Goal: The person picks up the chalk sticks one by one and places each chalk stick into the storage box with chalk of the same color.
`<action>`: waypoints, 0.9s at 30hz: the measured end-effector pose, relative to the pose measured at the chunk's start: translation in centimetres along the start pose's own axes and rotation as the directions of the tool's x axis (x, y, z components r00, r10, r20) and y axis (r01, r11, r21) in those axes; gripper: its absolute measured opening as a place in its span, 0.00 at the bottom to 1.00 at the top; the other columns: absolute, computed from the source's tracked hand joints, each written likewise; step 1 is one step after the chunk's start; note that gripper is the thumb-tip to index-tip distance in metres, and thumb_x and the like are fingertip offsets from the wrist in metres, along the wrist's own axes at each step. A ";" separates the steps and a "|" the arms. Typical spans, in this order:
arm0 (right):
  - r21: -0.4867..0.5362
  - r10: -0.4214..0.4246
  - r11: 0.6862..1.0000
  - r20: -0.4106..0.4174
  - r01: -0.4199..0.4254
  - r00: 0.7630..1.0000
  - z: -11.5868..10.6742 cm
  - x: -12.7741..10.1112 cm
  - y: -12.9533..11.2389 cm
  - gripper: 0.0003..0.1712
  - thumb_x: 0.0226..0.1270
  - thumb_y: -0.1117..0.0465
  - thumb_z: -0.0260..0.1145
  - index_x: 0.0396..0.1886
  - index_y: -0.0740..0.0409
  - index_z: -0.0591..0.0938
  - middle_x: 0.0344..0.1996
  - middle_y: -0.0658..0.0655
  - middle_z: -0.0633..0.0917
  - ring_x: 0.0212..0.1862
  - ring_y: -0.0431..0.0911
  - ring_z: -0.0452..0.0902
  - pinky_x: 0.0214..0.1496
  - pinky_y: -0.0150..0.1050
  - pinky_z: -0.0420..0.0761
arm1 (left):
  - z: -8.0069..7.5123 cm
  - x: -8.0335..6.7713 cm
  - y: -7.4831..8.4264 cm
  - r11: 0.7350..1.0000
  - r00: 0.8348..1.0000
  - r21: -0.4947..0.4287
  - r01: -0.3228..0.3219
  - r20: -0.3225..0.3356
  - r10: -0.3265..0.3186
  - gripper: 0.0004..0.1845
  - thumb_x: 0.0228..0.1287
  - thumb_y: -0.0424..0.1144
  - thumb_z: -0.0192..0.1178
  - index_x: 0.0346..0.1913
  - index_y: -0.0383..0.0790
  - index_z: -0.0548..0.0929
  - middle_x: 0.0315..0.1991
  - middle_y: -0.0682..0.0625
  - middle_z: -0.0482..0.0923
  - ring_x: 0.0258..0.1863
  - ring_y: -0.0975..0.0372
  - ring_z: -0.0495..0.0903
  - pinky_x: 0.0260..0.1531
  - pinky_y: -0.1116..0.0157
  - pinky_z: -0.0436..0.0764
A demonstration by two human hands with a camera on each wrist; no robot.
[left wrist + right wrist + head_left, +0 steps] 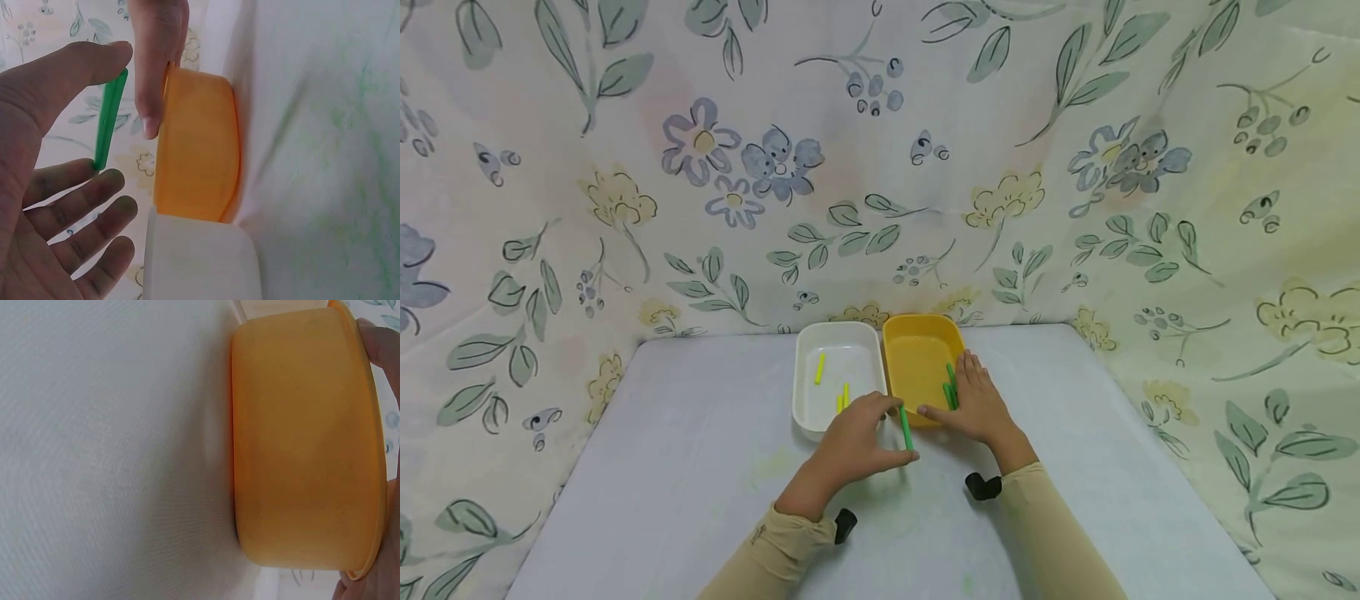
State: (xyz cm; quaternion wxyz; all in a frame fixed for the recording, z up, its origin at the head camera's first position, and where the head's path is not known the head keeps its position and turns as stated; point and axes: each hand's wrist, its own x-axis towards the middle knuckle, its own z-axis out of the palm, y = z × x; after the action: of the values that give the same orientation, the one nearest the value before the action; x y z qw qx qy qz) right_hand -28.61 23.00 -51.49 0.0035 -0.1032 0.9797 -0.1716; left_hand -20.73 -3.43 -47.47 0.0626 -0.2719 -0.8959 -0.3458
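Note:
My left hand pinches a short green stick lengthwise between thumb and a fingertip, just in front of the two containers. In the left wrist view the stick looks slim and straight, and the other fingers are spread. My right hand rests on the rim of the orange-yellow container, fingers extended along its right side and thumb at the front edge. Several green sticks lie inside it, partly hidden by that hand. The right wrist view shows the container's outer wall close up.
Touching the orange-yellow container on its left is a white container holding several yellow sticks. Both stand at the back of a white-covered table, against a floral cloth. Faint green smudges mark the tabletop.

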 end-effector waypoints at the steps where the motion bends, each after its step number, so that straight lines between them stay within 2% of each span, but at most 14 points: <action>1: -0.002 0.000 1.000 0.001 0.000 1.000 0.0 0.0 0.0 0.82 0.57 0.12 0.58 0.86 0.68 0.38 0.87 0.67 0.39 0.88 0.61 0.34 0.88 0.59 0.44 | -0.1 0.1 0.0 1.000 1.000 0.000 0.004 -0.001 -0.004 0.40 0.54 0.58 0.81 0.66 0.42 0.83 0.53 0.49 0.86 0.50 0.58 0.83 0.50 0.58 0.85; 12: -0.005 0.002 1.000 0.001 -0.002 1.000 -0.1 0.0 -0.2 0.82 0.57 0.12 0.58 0.86 0.69 0.39 0.87 0.67 0.40 0.88 0.61 0.35 0.88 0.59 0.44 | 0.2 1.2 -0.6 1.000 1.000 0.000 0.031 0.001 -0.031 0.43 0.55 0.58 0.80 0.69 0.39 0.80 0.54 0.45 0.85 0.51 0.51 0.84 0.50 0.56 0.85; 21: 0.007 0.002 1.000 0.003 -0.002 1.000 -0.2 0.0 -0.2 0.82 0.57 0.12 0.58 0.86 0.68 0.39 0.87 0.67 0.39 0.88 0.61 0.35 0.88 0.59 0.44 | 0.0 2.4 -1.2 0.998 0.998 0.010 0.055 -0.011 -0.055 0.42 0.55 0.56 0.81 0.69 0.38 0.81 0.53 0.46 0.85 0.50 0.53 0.84 0.50 0.55 0.85; 27: 0.000 -0.002 1.000 0.004 0.002 1.000 -0.2 0.0 -0.2 0.82 0.57 0.12 0.58 0.86 0.68 0.39 0.87 0.67 0.40 0.88 0.61 0.35 0.88 0.59 0.44 | -0.1 3.2 -1.7 0.995 0.996 0.020 0.093 -0.012 -0.093 0.43 0.56 0.56 0.80 0.71 0.38 0.79 0.53 0.46 0.85 0.51 0.52 0.84 0.51 0.55 0.84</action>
State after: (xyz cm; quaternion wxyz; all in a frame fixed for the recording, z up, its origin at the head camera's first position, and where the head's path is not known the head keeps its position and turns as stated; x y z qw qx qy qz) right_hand -28.55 22.92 -51.26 0.0055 -0.1044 0.9796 -0.1714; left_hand -24.37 -3.07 -47.45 0.0541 -0.2274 -0.9106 -0.3407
